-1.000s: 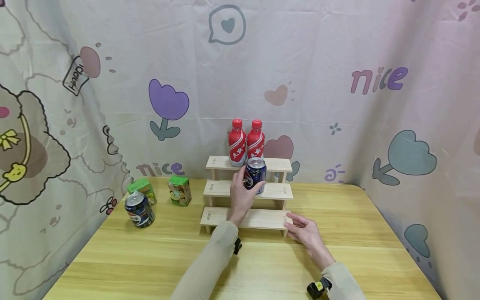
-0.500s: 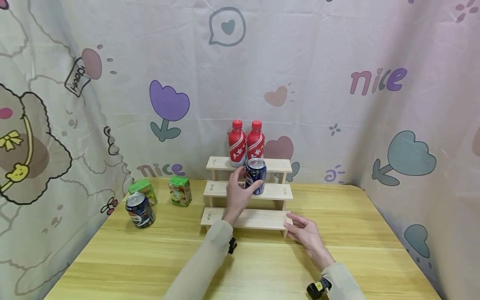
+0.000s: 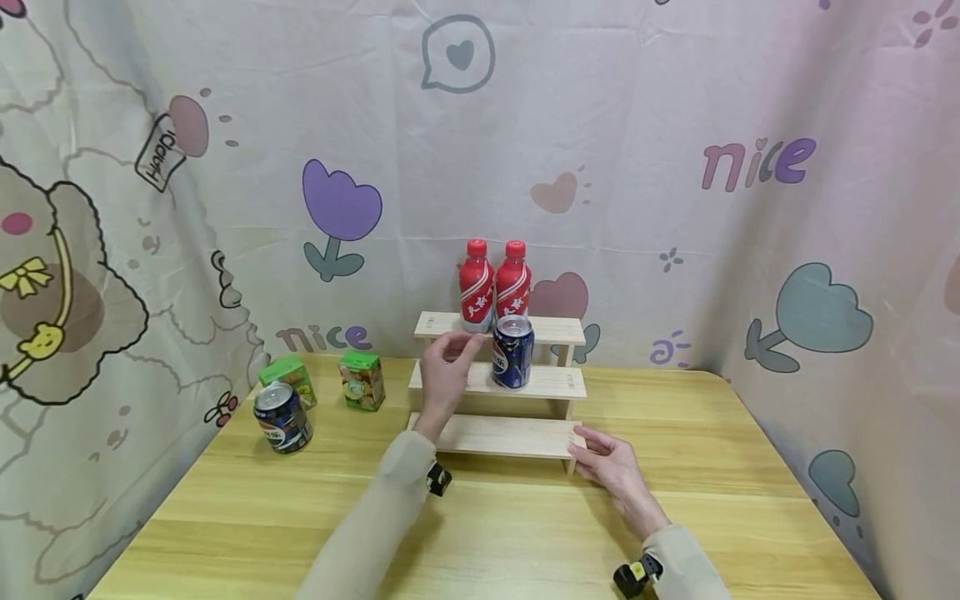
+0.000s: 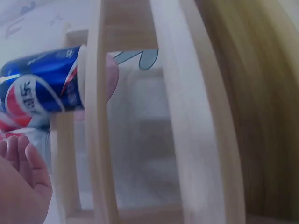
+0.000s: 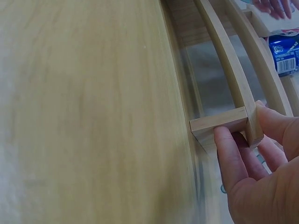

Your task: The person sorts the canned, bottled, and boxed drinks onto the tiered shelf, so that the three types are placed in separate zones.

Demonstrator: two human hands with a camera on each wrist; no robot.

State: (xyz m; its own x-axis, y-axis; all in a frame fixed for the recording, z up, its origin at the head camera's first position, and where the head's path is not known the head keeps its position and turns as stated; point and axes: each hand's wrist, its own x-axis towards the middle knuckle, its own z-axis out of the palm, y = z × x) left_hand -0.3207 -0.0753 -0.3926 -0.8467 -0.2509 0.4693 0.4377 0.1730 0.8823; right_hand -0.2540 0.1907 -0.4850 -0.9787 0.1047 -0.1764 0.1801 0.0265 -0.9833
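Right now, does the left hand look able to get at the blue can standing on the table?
Likely yes: the left hand holds nothing, and no object appears to block the front of the tabletop can. Both green boxes sit farther back, so a reach across their front looks free.

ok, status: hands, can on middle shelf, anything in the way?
Left hand empty beside blue can, which stands upright on middle shelf. Right hand gripping bottom shelf, right end. No obvious obstruction; red bottles one tier up.

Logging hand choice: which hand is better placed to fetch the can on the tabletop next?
Probably the left hand: it holds nothing and is nearer the tabletop can, while the right hand grips the wooden rack at its right end.
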